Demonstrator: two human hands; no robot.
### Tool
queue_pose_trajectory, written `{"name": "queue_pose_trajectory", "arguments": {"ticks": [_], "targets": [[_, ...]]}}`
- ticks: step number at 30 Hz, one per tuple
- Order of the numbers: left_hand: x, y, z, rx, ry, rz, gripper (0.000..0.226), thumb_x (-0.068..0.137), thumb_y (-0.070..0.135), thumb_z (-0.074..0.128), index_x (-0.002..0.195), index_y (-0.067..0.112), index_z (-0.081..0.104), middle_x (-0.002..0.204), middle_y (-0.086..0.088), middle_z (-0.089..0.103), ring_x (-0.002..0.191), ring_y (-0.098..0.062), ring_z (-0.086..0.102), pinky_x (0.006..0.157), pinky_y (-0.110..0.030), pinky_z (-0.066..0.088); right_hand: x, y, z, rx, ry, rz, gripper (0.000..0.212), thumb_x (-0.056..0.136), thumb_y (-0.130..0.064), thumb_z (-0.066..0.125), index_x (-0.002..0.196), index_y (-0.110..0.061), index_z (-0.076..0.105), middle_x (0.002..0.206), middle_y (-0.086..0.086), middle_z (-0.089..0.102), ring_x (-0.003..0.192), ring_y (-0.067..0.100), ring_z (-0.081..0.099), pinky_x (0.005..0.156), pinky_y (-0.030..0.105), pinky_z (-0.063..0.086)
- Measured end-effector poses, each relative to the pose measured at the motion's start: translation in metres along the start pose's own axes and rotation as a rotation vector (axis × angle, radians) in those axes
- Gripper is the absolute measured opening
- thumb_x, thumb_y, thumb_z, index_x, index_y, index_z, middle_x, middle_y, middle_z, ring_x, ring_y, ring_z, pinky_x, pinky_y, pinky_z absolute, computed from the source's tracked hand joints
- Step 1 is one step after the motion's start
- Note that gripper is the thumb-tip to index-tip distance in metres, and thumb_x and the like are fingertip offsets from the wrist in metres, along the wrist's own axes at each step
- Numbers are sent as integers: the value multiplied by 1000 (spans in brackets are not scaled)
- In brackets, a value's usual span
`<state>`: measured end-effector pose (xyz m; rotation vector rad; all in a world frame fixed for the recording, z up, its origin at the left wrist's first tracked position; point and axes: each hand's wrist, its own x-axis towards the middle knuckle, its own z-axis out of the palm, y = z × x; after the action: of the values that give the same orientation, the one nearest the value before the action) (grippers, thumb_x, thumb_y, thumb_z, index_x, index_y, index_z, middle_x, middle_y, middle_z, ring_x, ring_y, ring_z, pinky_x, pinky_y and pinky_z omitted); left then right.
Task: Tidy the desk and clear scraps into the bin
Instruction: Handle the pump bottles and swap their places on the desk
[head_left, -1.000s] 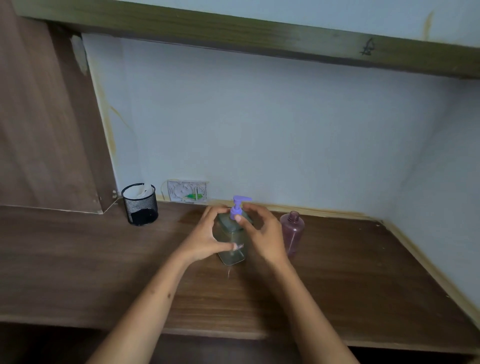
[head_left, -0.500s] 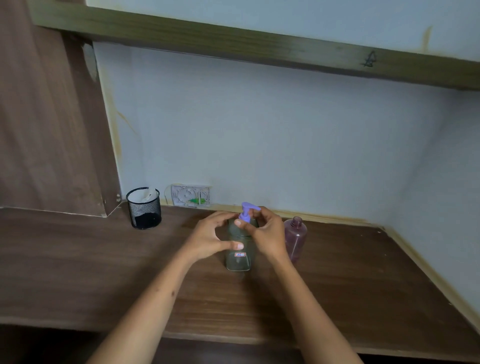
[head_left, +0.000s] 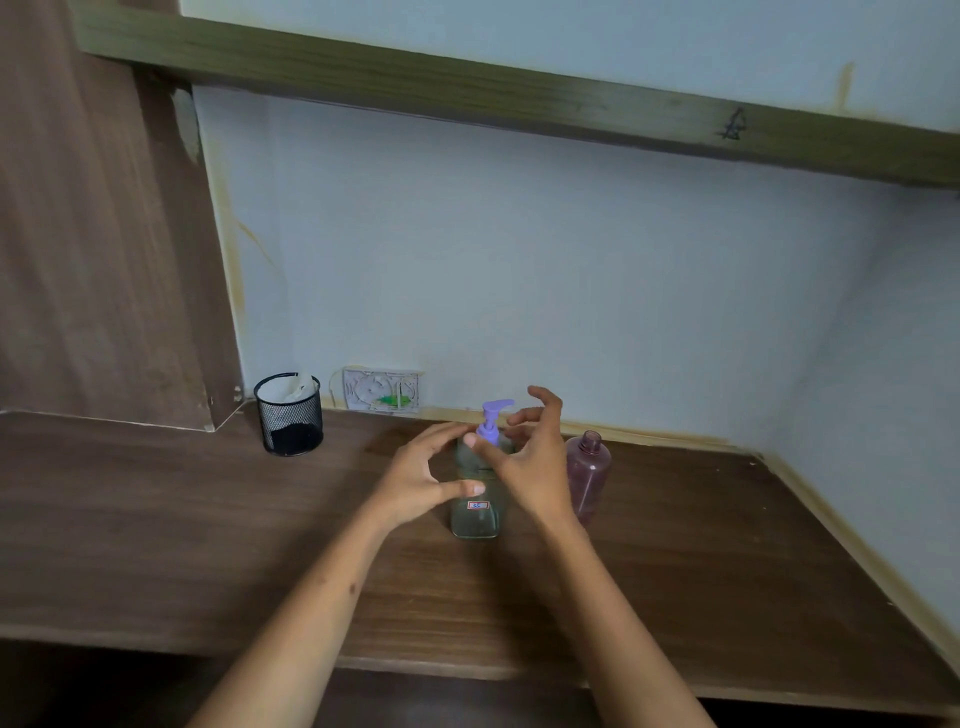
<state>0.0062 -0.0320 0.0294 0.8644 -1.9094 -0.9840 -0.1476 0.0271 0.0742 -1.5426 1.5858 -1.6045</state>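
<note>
Head view: clear pump bottle (head_left: 475, 512) w/ purple pump stands upright at frame centre on brown bench (head_left: 208, 545). Left hand (head_left: 421, 480) and right hand (head_left: 530, 467) flank it, fingers spread, each grip apart. Pink bottle (head_left: 589, 475) just right; mesh cup (head_left: 289, 414) centre-left.
</note>
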Motion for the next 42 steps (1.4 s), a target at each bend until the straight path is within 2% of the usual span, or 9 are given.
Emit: {"name": "queue_pose_trajectory", "arguments": {"ticks": [5, 12, 17, 21, 23, 29, 35, 39, 42], "targets": [[-1, -1, 2, -17, 6, 16, 71, 55, 48, 84, 117, 63, 52, 138, 20, 49, 130, 1, 45, 114, -31, 35, 0, 0, 6, -95, 53, -17, 83, 72, -26, 83, 133, -26, 27, 81, -4, 62, 75, 7, 63, 71, 19, 51], [-1, -5, 3, -40, 20, 47, 74, 53, 60, 84, 119, 64, 51, 140, 18, 49, 131, -1, 45, 115, -36, 33, -3, 4, 2, -77, 0, -50, 87, 73, -24, 78, 139, -28, 22, 101, -13, 58, 97, 2, 60, 85, 23, 50], [-1, -7, 4, -31, 19, 49, 74, 53, 63, 83, 120, 60, 52, 140, 18, 49, 132, -2, 44, 115, -40, 34, -3, 3, 7, -174, 27, -70, 80, 75, -30, 79, 133, -31, 25, 82, -7, 59, 78, 5, 60, 70, 17, 48], [-1, -5, 3, -28, 9, 41, 74, 53, 63, 83, 119, 63, 51, 140, 19, 47, 132, 0, 44, 116, -37, 32, -3, 5, 6, -96, -37, -75, 70, 81, -23, 69, 130, -40, 22, 104, 1, 65, 91, 9, 65, 76, 13, 49], [-1, -5, 4, -30, 12, 33, 73, 51, 66, 82, 117, 64, 50, 140, 20, 47, 132, 0, 43, 116, -34, 32, -3, 5, 7, -107, -19, -83, 74, 77, -26, 71, 132, -40, 23, 114, -2, 59, 104, 13, 61, 89, 27, 52], [-1, -7, 4, -18, 11, 24, 83, 52, 67, 81, 127, 47, 52, 142, 17, 47, 134, -2, 42, 116, -41, 32, -2, -2, 7, -226, 32, -76, 77, 76, -33, 79, 131, -33, 24, 81, -9, 57, 78, 7, 61, 77, 27, 54], [-2, -4, 3, -38, 4, 12, 85, 48, 70, 80, 125, 49, 49, 139, 20, 46, 133, 0, 42, 116, -32, 30, -3, -4, 6, -107, -14, -50, 75, 73, -19, 70, 125, -45, 22, 111, -3, 59, 102, 11, 59, 89, 32, 50], [-2, -4, 4, -47, 14, 23, 80, 48, 70, 80, 121, 51, 52, 137, 23, 48, 131, 1, 43, 116, -32, 31, -4, -5, 7, -246, 51, -53, 80, 71, -42, 76, 130, -39, 22, 92, -11, 53, 91, 14, 59, 87, 39, 53], [-2, -5, 4, -43, 10, 4, 82, 46, 72, 79, 120, 55, 49, 138, 26, 44, 132, 1, 41, 116, -31, 30, -6, -6, 6, -203, 4, -58, 72, 78, -28, 76, 127, -37, 23, 84, -11, 58, 80, 5, 61, 81, 28, 52]]}}
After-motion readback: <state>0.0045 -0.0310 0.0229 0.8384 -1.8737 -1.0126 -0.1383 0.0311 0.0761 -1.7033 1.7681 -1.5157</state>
